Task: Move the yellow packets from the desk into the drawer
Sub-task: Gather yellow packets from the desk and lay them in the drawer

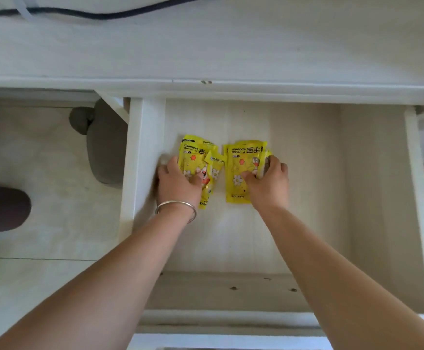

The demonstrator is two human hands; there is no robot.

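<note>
Head view. Nearest: both forearms reach over the front of the open drawer (231, 248), with a metal bangle (178, 206) on the left wrist. Left hand (178, 184): grip curled round the near half of the left stack of yellow packets (195, 155), thumb on top, close to the drawer's left wall. Right hand (269, 185): grip pinching the right stack of yellow packets (241, 157), thumb on the face, fingers wrapped round its right edge. The 2 stacks sit side by side, just apart, low over the drawer floor, left of middle. My read: set-down step, release pending. To do it well, press each stack flat, square the fanned left one, let go thumbs first, then lift straight up so nothing drags. Hard to tell: the count per stack (at least 2 in each), the near ends under the palms, and whether the packets fully rest on the floor. Beyond, the table (206, 46) shows only a dark cable (105, 15); its far part and sides are cut off, so any remaining packets there can't be ruled out. Left of the drawer a grey shape (105, 147) sits below the table, unidentified.
</note>
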